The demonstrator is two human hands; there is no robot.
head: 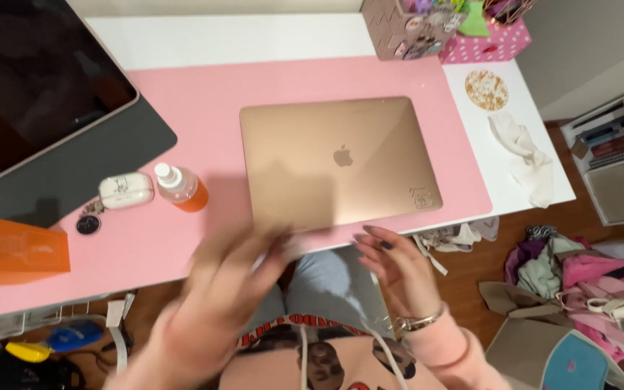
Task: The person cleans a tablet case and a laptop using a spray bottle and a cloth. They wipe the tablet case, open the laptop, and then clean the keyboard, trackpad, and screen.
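Observation:
A closed rose-gold laptop (341, 160) lies on a pink desk mat (204, 101). My left hand (225, 285) is blurred with motion below the mat's front edge, its fingers reaching toward the laptop's near left corner; whether it holds anything cannot be told. My right hand (395, 271) hovers just below the laptop's front edge, fingers apart and holding nothing. A bracelet circles its wrist.
A small orange spray bottle (180, 187) and a white earbud case (126, 190) stand left of the laptop. A dark screen (30, 79) fills the back left, an orange box (9, 249) the left edge. A crumpled white cloth (525, 155) lies right. Clothes litter the floor.

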